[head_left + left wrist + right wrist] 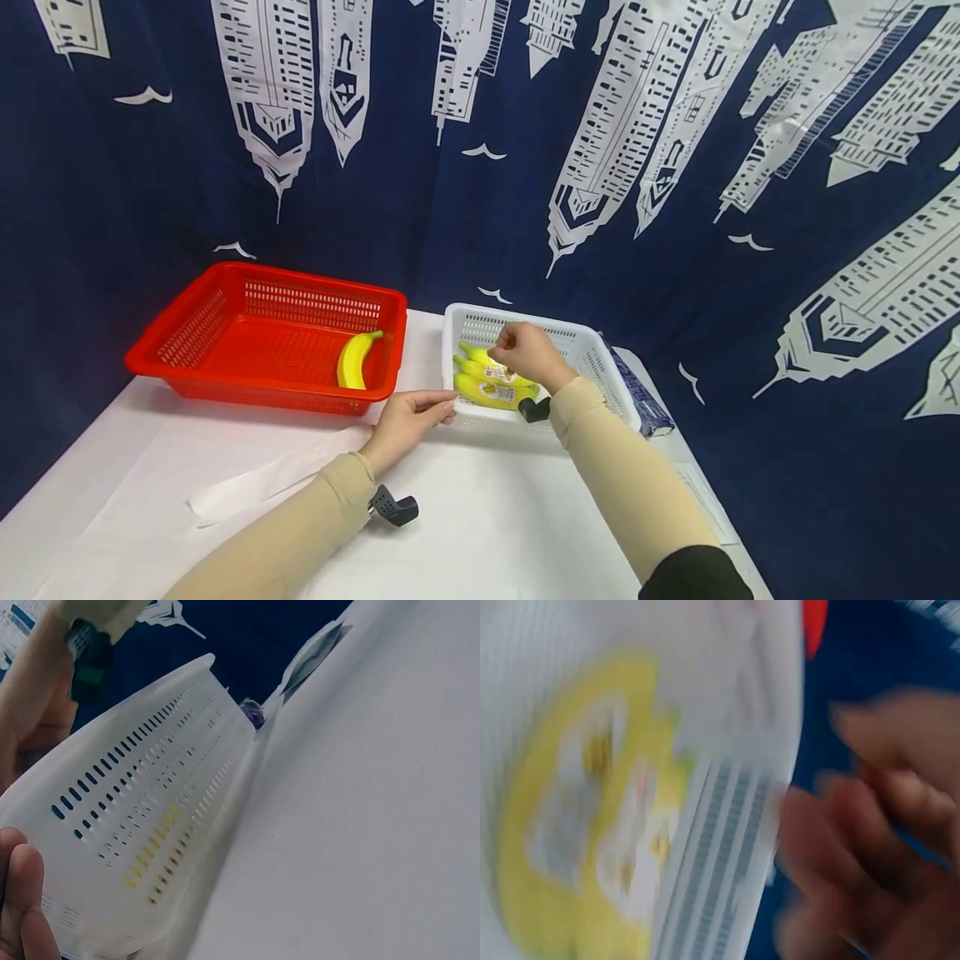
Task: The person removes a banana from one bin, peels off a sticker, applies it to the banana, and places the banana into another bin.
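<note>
In the head view, my right hand (528, 354) hovers over a white basket (600, 367), fingers loosely bent. Nothing shows between its thumb and fingers, though they blur in the right wrist view. Yellow bananas with labels lie side by side in that basket; the nearest banana (483, 390) is by its front wall. My left hand (408, 421) is at the basket's front left corner, fingertips against or very close to it. Its fingers (26, 885) overlap the slotted outer wall in the left wrist view. One banana (356, 360) lies in a red basket (262, 400) on the left.
A white cloth (487, 517) covers the table. Behind the baskets hangs a dark blue curtain (375, 225) printed with white buildings. A dark blue wrapped thing (641, 396) lies right of the white basket, and a white strip (255, 492) lies at the front left.
</note>
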`<state>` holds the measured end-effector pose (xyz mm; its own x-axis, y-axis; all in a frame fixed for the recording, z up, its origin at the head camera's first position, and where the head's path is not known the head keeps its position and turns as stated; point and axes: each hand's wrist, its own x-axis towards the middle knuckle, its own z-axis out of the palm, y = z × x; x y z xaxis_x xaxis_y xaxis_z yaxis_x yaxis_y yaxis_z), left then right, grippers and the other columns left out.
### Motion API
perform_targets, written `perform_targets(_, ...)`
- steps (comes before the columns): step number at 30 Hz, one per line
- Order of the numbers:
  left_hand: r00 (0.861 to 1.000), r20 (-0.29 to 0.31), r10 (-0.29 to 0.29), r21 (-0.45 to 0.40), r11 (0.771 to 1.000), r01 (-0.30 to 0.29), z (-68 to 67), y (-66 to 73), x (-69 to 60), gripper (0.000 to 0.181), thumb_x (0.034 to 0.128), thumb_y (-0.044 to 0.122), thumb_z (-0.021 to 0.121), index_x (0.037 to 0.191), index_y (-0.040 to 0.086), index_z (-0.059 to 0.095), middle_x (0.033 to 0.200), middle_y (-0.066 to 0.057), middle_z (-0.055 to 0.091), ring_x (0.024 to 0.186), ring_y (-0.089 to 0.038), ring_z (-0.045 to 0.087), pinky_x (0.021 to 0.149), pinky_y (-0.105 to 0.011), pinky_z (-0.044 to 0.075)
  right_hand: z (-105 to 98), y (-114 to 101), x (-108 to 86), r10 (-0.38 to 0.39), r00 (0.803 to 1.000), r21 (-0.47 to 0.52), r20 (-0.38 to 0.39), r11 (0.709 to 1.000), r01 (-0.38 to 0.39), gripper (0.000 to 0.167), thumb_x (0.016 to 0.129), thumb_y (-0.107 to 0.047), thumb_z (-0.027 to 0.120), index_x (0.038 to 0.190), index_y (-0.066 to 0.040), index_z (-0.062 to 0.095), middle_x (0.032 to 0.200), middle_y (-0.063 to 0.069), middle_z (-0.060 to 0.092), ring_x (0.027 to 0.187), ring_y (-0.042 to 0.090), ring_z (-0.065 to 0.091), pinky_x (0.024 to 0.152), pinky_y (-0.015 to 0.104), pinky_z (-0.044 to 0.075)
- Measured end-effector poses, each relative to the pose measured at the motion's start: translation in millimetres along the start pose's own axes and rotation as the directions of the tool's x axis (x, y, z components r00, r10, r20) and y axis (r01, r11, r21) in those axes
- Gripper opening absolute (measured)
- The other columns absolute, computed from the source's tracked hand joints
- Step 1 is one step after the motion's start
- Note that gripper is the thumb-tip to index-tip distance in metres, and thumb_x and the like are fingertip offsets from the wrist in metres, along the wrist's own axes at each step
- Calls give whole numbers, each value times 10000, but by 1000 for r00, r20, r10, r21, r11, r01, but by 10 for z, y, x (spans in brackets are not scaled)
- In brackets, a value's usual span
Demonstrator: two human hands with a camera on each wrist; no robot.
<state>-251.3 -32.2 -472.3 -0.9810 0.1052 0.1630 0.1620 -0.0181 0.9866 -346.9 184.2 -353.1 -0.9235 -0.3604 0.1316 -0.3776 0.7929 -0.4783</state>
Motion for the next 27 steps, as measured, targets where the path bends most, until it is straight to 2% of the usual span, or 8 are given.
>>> perform_targets(3,1000,2,-8,-2,1000,8,20,-10,-15,284,947,199,757,1222,133,767,978,-44,793,919,-162,745,868,-278,592,125,-99,-259,-48,974,131,-223,988,79,184,893,-198,762,793,-116,632,690,9,635,570,153,602,534,255,461)
perform_targets(5,1000,4,-9,5,1000,9,28,-12,-24,294,949,212,757,1233,138,763,987,-35,792,924,-159,744,866,-271,591,221,-165,-466,-64,941,275,-332,948,162,173,908,-152,758,807,-83,635,686,26,620,542,127,547,506,238,445)
perform_targets(8,1000,8,4,13,1000,-4,32,-14,-25,302,956,226,750,1245,141,757,1009,-23,792,931,-156,745,870,-262,588,388,-254,-765,-49,898,494,-437,821,286,171,924,-89,751,826,-28,624,667,30,603,496,107,517,449,222,431)
perform_targets(11,1000,-2,25,11,1000,-25,31,-15,-24,307,958,225,748,1248,125,753,1029,-31,789,928,-163,748,880,-255,585,608,-315,-984,-18,879,640,-477,679,361,178,943,-53,724,848,17,592,628,14,581,456,91,502,411,211,415)
perform_targets(13,999,-12,34,5,999,-34,24,-19,-29,301,956,222,750,1243,129,756,1044,-41,788,926,-163,749,880,-247,583,787,-333,-1082,1,879,692,-477,618,375,186,958,-53,706,861,30,572,616,-7,566,450,75,493,408,197,401)
perform_targets(16,999,-16,49,-1,999,-49,16,-27,-46,294,957,213,749,1242,142,757,1049,-58,785,927,-168,745,880,-241,581,1053,-328,-1178,34,886,739,-462,567,364,199,969,-52,692,875,52,551,617,-15,554,452,68,486,417,197,402)
perform_targets(21,996,-31,83,18,996,-82,19,-58,-68,277,970,208,733,1241,158,756,1018,-45,783,924,-168,737,876,-236,582,1351,-241,-1255,98,901,780,-422,546,306,221,970,-64,699,869,63,549,608,-7,543,459,75,486,422,210,408)
perform_targets(27,993,-71,89,31,996,-87,42,-55,-87,275,964,225,741,1230,157,758,1012,-29,786,925,-162,743,861,-213,577,1493,-139,-1270,85,932,789,-352,562,247,218,971,-97,703,882,40,559,624,-8,551,465,66,487,412,199,397)
